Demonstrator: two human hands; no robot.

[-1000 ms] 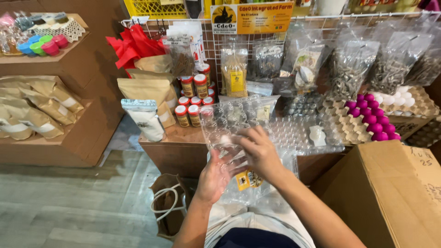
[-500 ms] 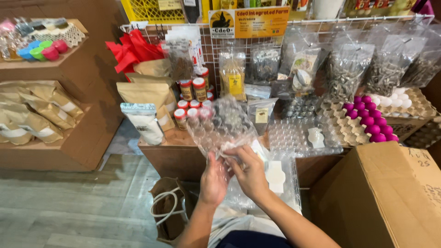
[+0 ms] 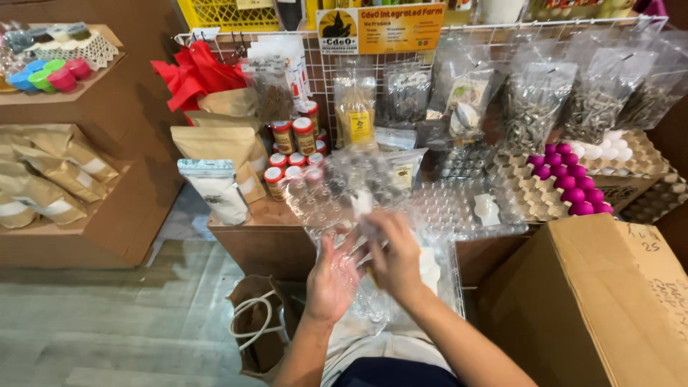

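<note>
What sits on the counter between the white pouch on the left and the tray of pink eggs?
In the head view, between the white pouch and the pink eggs stand red-lidded jars and clear plastic egg trays.

Both hands, left (image 3: pixel 331 281) and right (image 3: pixel 394 254), grip clear plastic egg tray (image 3: pixel 337 197); pink eggs (image 3: pixel 566 179) far right

- We cannot make out the fingers (image 3: pixel 369 233) of the right hand (image 3: pixel 396 256): they blur against the clear plastic egg tray (image 3: pixel 337 193) they grip.
- The left hand (image 3: pixel 331 281) shows through that see-through tray, so its outline is smeared.
- The big brown cardboard box (image 3: pixel 602 301) is cut off by the right and bottom edges.
- The brown paper bag with white handles (image 3: pixel 259 328) is partly hidden behind the left forearm.
- The contents of the hanging clear plastic bags (image 3: pixel 534 100) are too small to tell.
</note>
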